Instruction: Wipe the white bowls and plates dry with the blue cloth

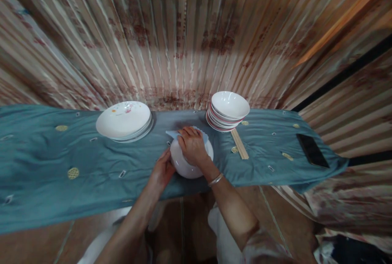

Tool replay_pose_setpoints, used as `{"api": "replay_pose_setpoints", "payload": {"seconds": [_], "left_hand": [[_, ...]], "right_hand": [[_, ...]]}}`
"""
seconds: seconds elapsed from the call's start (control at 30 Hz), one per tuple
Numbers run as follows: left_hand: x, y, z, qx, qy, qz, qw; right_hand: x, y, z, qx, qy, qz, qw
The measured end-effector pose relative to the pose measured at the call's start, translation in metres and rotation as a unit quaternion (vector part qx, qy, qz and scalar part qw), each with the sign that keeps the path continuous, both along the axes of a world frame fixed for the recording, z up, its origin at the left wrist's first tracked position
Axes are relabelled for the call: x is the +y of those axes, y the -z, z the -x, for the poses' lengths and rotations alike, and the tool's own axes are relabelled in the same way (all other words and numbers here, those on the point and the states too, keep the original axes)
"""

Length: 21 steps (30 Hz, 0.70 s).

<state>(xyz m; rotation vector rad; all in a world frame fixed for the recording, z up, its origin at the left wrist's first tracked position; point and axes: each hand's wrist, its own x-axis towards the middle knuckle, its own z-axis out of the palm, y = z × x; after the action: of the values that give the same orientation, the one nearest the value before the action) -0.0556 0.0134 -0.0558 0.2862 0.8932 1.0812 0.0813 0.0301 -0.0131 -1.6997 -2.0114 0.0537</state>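
Near the teal-draped tabletop's [101, 166] far edge, on the left, sits a stack of flower-printed white ceramic plates [125, 125]. By the near edge's middle, the left hand [164, 167] grips a round, glossy white ceramic bowl [186, 171], seemingly base up, with no long axis, while the right hand [192, 145] clasps a pale-blue cloth [204, 136] against it, wiping apparently unfinished. Rightward, near the far edge, stand nested red-rimmed white bowls [228, 111]; whether either stack is already wiped cannot be told.

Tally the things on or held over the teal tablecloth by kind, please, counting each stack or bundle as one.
Plate stack: 1
Bowl stack: 1
Held bowl: 1
Light-blue cloth: 1
Chopstick bundle: 1
Black phone: 1
Total: 6
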Motion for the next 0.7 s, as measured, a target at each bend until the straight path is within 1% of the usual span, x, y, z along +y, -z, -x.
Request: {"api": "replay_pose_setpoints", "payload": {"seconds": [0.17,0.27,0.33,0.5,0.7], "left_hand": [[0.001,0.007,0.004,0.025,0.005,0.013,1.0],[0.002,0.01,0.005,0.035,0.009,0.015,0.999],[0.002,0.011,0.005,0.04,0.009,0.015,0.999],[0.002,0.004,0.002,0.045,-0.001,0.026,0.999],[-0.001,-0.007,-0.001,0.051,0.011,0.021,0.998]], "right_hand": [[0.004,0.011,-0.02,0.01,0.029,0.042,0.999],[0.004,0.021,-0.03,0.027,0.035,0.045,0.998],[0.004,0.027,-0.035,0.045,0.025,0.04,0.998],[0.002,0.041,-0.048,0.084,-0.005,0.02,0.996],[-0.009,0.051,-0.061,0.13,-0.021,0.016,0.991]]}}
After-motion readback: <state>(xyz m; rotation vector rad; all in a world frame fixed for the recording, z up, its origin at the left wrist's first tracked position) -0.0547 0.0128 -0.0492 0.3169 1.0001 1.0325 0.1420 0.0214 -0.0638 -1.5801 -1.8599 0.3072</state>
